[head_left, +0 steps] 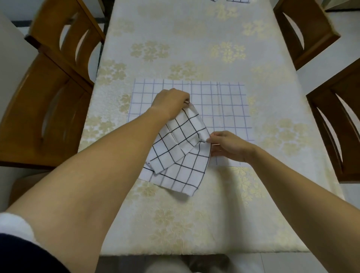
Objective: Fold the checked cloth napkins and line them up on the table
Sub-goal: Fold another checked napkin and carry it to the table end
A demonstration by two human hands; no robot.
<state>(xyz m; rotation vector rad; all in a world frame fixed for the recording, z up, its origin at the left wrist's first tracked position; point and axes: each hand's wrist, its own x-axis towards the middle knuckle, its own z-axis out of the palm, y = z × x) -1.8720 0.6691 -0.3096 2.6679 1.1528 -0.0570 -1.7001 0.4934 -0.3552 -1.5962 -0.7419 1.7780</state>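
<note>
A white napkin with black checks (180, 154) hangs partly folded above the table, its lower edge drooping toward me. My left hand (171, 102) pinches its top corner. My right hand (228, 145) pinches its right edge. Under it lies a larger white cloth with pale blue checks (220, 105), spread flat on the table. Two more checked napkins (238, 1) show at the far edge of the table, cut off by the frame.
The table (194, 214) wears a cream tablecloth with gold flowers. Wooden chairs stand on the left (50, 109) and on the right (335, 117), with further chairs behind each.
</note>
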